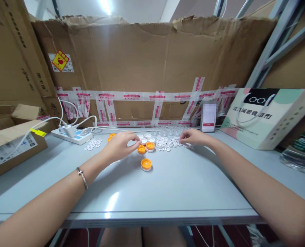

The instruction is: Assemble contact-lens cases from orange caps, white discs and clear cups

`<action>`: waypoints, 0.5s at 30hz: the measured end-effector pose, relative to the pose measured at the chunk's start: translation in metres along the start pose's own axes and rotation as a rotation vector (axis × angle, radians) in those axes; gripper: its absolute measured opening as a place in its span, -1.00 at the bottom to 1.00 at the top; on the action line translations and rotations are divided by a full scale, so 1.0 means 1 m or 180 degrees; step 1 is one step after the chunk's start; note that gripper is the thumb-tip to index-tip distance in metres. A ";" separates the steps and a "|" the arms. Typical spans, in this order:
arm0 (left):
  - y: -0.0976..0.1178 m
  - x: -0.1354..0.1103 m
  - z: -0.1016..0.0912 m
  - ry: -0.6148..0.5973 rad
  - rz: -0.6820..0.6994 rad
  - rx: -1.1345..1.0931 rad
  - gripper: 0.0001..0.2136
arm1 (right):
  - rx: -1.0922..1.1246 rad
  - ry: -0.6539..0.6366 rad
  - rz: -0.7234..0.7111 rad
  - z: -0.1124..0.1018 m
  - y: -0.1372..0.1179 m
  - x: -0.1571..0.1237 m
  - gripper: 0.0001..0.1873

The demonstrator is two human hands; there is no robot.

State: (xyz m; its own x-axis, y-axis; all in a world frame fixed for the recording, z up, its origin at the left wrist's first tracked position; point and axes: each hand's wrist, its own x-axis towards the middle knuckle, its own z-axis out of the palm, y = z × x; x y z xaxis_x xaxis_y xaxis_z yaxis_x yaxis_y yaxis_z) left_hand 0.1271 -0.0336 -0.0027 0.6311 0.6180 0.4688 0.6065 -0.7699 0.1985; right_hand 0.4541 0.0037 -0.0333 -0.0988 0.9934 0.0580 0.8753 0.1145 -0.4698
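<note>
My left hand (123, 145) is over the middle of the table, thumb and fingers drawn together at a cluster of round caps. Whatever is between its fingertips is too small to make out. Beside them lie white discs (150, 139) and an orange cap (141, 149), with an orange-and-white cap (150, 147) to its right. Another orange-and-white cap (146, 164) sits nearer to me, by itself. At the right edge of a heap of small white ring-shaped parts (165, 143), my right hand (192, 137) has curled fingers pinched together; their contents are hidden.
Clear round pieces (169, 131) lie behind the heap. At left are small white parts (93, 144), a power strip (72, 135) with cables and an open cardboard box (15, 144). A phone (209, 116) and printed box (261, 118) stand right. Tall cardboard (131, 58) walls the back.
</note>
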 end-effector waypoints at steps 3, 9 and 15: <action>-0.001 0.000 0.001 0.0020 -0.0014 -0.0026 -0.82 | 0.0016 0.0068 0.0041 -0.002 0.002 0.003 -0.81; 0.002 0.001 0.001 -0.0020 -0.0070 -0.0069 -0.81 | 0.0196 -0.0040 -0.0069 0.001 0.000 0.001 -0.77; 0.002 0.000 0.001 -0.0011 -0.0024 -0.0113 -0.81 | 0.0560 0.0158 0.0006 0.001 -0.008 -0.002 -0.79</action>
State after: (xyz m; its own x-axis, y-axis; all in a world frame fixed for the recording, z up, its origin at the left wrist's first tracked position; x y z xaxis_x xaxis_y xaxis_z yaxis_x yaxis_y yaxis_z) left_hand 0.1289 -0.0352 -0.0026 0.6283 0.6242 0.4643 0.5937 -0.7704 0.2323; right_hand 0.4467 0.0005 -0.0302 -0.0700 0.9927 0.0985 0.7788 0.1161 -0.6165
